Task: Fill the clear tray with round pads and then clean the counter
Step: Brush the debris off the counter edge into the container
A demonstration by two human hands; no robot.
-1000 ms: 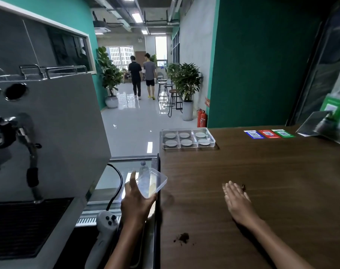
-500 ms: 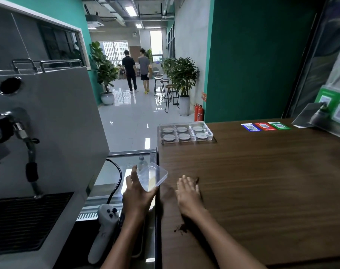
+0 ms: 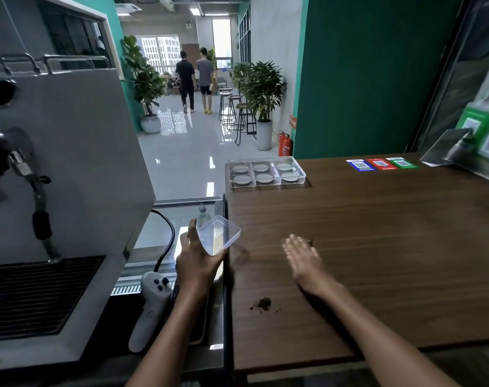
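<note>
Okay, tray's done as far as I can see: the clear tray sits at the far left corner of the desk, and all six compartments show a round pad. So I'm on cleanup. My left hand grips a small clear container tilted at the desk's left edge. My right hand is flat, fingers extended and together, empty. A dark crumb pile lies near my side, unswept; a speck sits by my fingertips.
</note>
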